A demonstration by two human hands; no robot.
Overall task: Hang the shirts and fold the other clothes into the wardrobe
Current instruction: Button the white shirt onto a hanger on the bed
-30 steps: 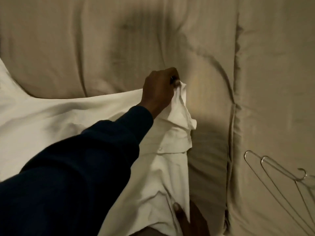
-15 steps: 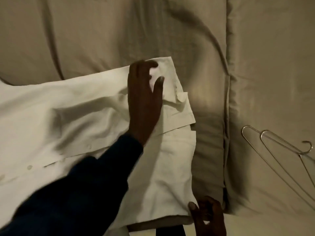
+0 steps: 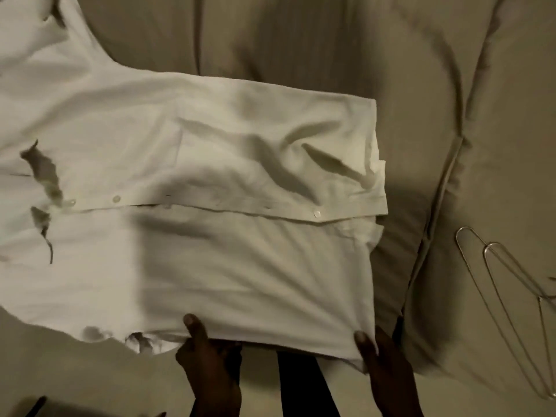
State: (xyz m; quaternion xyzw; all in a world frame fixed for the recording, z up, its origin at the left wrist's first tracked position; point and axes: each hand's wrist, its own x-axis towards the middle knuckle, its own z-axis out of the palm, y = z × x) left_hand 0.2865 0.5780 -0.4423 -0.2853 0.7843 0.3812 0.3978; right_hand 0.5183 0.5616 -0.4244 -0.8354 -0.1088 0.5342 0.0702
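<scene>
With the left hand (image 3: 210,359) and right hand (image 3: 382,359) each pinching the near edge of the white shirt (image 3: 228,188), a lift could let its loose far half slide and crumple on the bed (image 3: 301,46).

I'm looking at a home bedroom, pretty sure. The whole view is a bed (image 3: 301,40) w/ a puffy beige duvet, stitched seams and soft folds. A white button-up shirt (image 3: 210,236) is spread on it, and thin wire hangers (image 3: 505,296) lie on the bedding at right. Dim, warm indoor light.
</scene>
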